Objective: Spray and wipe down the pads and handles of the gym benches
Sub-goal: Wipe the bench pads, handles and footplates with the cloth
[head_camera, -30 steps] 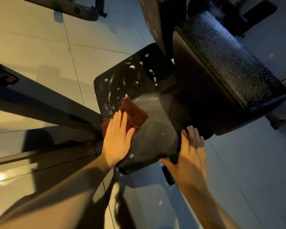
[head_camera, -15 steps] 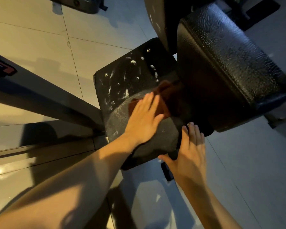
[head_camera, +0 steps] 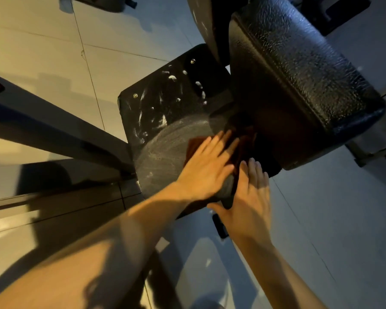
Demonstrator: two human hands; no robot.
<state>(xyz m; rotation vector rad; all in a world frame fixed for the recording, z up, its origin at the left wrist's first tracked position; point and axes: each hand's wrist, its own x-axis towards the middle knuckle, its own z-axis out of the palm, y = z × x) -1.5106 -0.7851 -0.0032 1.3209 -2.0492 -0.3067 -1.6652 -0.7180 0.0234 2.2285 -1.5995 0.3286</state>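
So the flat black pad [head_camera: 165,121] sits low in the middle, tucked partly under the big cushion [head_camera: 299,74] up on the right. Its near half looks dull grey with curved streaks, so we'd say that part's been wiped. The far half is shiny black with white foam blobs [head_camera: 172,77] and drips dotted across it, plus a screw [head_camera: 135,95] near the corner. We reckon about half of this one is done.

The brown cloth [head_camera: 193,148] lies on the pad right at the shadowy edge under the cushion. Our left hand [head_camera: 207,166] presses it flat, fingers straight and spread, not bunching it up. Makes sense to us, since a flat palm covers more surface per pass. Our right hand [head_camera: 250,192] is flat too, fingers straight, resting on the pad's near corner just beside the left and holding nothing. It's probably bracing the pad so it doesn't shift.

Around all that there's pale tiled floor [head_camera: 42,52] and a dark frame bar [head_camera: 54,121] running off to the left. No spray bottle in view.
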